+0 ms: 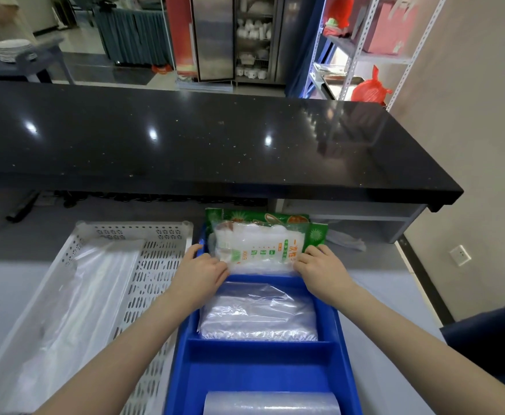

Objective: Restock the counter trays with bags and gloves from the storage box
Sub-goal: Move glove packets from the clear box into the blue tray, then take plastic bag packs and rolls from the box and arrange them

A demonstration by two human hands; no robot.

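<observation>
A blue divided tray point(260, 363) lies in front of me on the grey counter. Its far compartment holds a clear pack of gloves point(257, 247) with green and orange print, lying on green packets point(260, 217). My left hand point(198, 275) grips the pack's left edge and my right hand point(323, 272) grips its right edge. The middle compartment holds a stack of clear plastic bags point(260, 313). A roll of clear bags point(270, 403) lies in the nearest compartment.
A white perforated tray point(158, 253) holding clear plastic bags point(74, 310) sits left of the blue tray. A raised black countertop point(215, 139) runs across behind. A wall with a socket point(459, 255) stands at the right, metal shelving point(362, 55) beyond.
</observation>
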